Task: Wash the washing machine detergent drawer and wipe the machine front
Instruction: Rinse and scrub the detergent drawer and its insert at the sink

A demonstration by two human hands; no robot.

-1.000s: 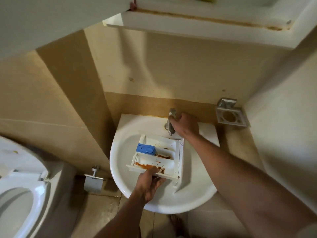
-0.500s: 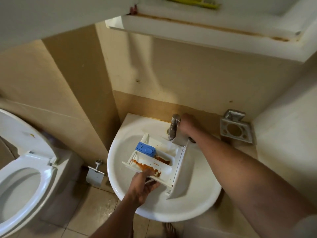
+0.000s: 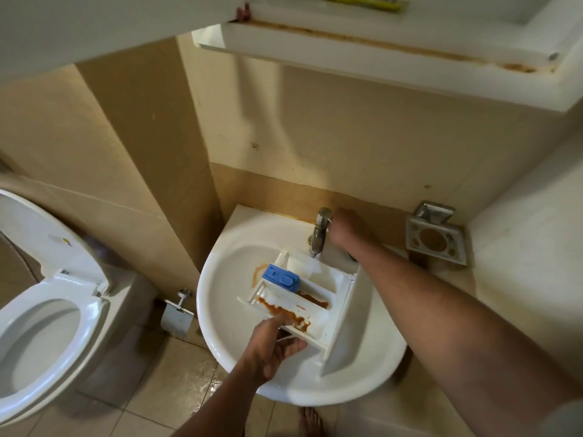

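Head view, near edge first: left hand (image 3: 271, 345) pinches the near rail of the detergent drawer (image 3: 303, 298), thumb under, fingers over the top; grip closed on the rail. Drawer sits tilted inside the sink (image 3: 220, 310), front panel toward the right rim, far end under the spout. Rust-brown residue (image 3: 284, 310) streaks the near compartment, a second streak in the middle one; a brown ring stains the basin just left of the blue softener cap (image 3: 280, 277). Farther back, water seems to be falling from the tap (image 3: 320, 231) onto the drawer's far compartment, though the stream is faint. Right hand (image 3: 345, 230) is at the tap's right side, apparently on the handle; whether it is clamped on anything I cannot tell, the fingers being hidden.

Judgement: rinse has just begun. To do it well, slide the stained near compartment under the stream, tip the drawer so runoff drains to the basin and not the floor, keep flow moderate to limit splash, rub the residue with fingers. Lift the blue cap out and rinse beneath it. Wet floor tiles (image 3: 202, 392) below: footing risk.
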